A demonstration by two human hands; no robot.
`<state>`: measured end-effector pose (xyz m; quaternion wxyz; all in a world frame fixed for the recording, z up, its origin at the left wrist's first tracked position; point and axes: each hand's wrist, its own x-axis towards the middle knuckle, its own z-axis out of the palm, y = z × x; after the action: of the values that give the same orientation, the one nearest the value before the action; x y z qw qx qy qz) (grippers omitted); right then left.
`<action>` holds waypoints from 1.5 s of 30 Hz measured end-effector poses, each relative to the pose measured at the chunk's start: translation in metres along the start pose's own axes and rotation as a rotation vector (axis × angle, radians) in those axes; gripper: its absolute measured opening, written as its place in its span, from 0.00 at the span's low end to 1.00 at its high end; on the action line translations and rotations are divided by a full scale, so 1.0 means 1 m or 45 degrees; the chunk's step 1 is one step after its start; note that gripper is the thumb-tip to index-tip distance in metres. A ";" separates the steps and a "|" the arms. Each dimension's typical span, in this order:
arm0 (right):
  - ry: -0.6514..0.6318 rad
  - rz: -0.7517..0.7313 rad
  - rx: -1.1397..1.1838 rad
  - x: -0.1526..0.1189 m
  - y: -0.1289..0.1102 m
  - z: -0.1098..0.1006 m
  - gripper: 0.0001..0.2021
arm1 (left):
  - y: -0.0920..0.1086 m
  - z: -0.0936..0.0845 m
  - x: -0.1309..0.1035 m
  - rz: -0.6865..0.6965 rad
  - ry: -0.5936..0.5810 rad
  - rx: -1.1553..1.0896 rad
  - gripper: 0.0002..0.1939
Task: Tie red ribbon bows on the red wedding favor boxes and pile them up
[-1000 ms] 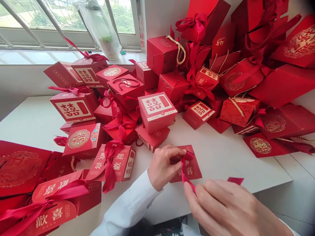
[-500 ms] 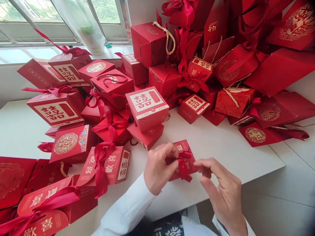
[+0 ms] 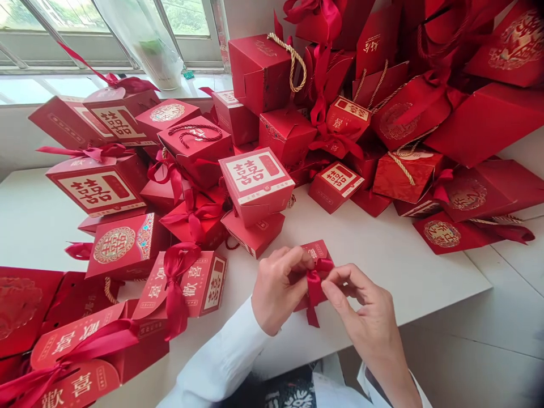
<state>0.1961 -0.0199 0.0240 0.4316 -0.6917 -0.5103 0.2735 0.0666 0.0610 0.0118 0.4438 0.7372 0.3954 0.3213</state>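
Note:
In front of me on the white table lies a small red gift box (image 3: pixel 318 249) with pale printed characters, partly covered by my hands. A red ribbon bow (image 3: pixel 314 283) sits on its top, one tail hanging toward me. My left hand (image 3: pixel 281 288) pinches the ribbon at the bow's left side, thumb and forefinger together. From the right, my right hand (image 3: pixel 361 300) has its thumb and forefinger closed at the bow's right edge, on the ribbon. The other fingers of that hand are curled.
Red gift boxes stand stacked at the left and back, among them a box with a white double-happiness label (image 3: pixel 256 174) and a bow-tied box (image 3: pixel 204 283). More boxes with cord handles (image 3: pixel 408 175) crowd the right. The white table's (image 3: pixel 433 283) right edge borders a tiled floor.
My right hand has moved left to the bow, and its thumb and forefinger have closed on the ribbon. My left hand keeps its pinch. The ribbon tail now hangs lower.

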 end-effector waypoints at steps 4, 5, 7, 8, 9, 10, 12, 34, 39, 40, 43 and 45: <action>0.141 -0.128 -0.195 -0.001 -0.002 0.004 0.10 | -0.002 0.002 0.001 -0.011 0.011 -0.020 0.08; 0.143 -0.158 -0.238 -0.002 -0.002 0.005 0.10 | -0.003 0.002 0.001 -0.007 0.020 -0.012 0.09; 0.113 -0.176 -0.276 -0.003 -0.004 0.006 0.09 | -0.002 0.003 0.001 0.007 0.036 0.017 0.11; 0.085 -0.166 -0.262 -0.003 -0.005 0.006 0.10 | -0.002 0.003 0.001 0.012 0.043 0.034 0.11; 0.051 -0.152 -0.223 -0.004 -0.006 0.006 0.10 | -0.001 0.003 0.000 0.009 0.048 0.041 0.12; 0.021 -0.135 -0.167 -0.004 -0.007 0.006 0.11 | -0.001 0.003 0.000 -0.001 0.047 0.033 0.12; -0.015 -0.098 -0.050 -0.003 -0.010 0.005 0.11 | 0.000 0.004 -0.001 -0.033 0.035 -0.018 0.11; -0.150 0.176 -0.081 0.015 -0.005 -0.006 0.09 | -0.002 -0.010 0.005 0.042 -0.101 -0.047 0.10; -0.125 0.117 -0.126 0.020 -0.007 -0.001 0.08 | -0.001 -0.020 0.009 0.101 -0.244 0.026 0.13; -0.123 0.111 -0.121 0.021 -0.006 0.000 0.08 | -0.001 -0.020 0.009 0.095 -0.241 0.028 0.12; -0.119 0.114 -0.095 0.021 -0.004 0.000 0.06 | 0.000 -0.018 0.010 0.067 -0.208 0.028 0.07; -0.109 0.123 -0.077 0.021 -0.004 0.000 0.06 | 0.000 -0.015 0.010 0.062 -0.182 0.019 0.03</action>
<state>0.2013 0.0002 0.0286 0.3746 -0.7160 -0.5022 0.3080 0.0590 0.0762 0.0187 0.4574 0.7709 0.3470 0.2758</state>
